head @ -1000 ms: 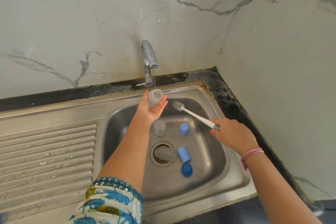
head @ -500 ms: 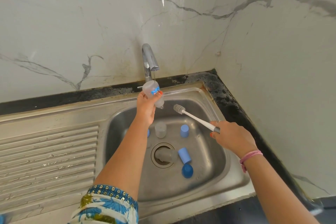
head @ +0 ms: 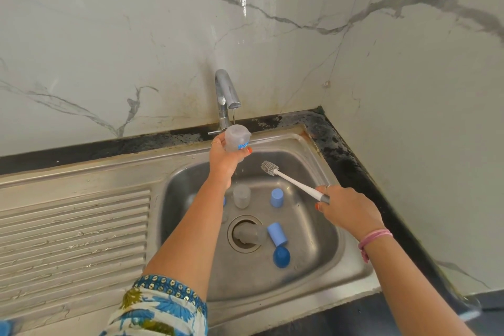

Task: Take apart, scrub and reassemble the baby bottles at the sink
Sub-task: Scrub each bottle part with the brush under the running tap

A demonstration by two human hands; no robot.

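Observation:
My left hand grips a clear baby bottle with a blue label, held upright under the thin stream from the tap. My right hand holds the handle of a white bottle brush, whose grey bristle head points up-left, just right of the bottle and apart from it. In the steel sink lie a clear bottle standing mouth down, a clear piece over the drain, two light blue caps and a dark blue dome cap.
A ribbed steel draining board lies left of the basin. Marble walls close in behind and on the right, with a dark counter strip along the sink's right side. Another blue piece is partly hidden behind my left forearm.
My left hand turned the bottle from lying in the open palm to a grip and raised it upright under the tap. The brush hand barely moved.

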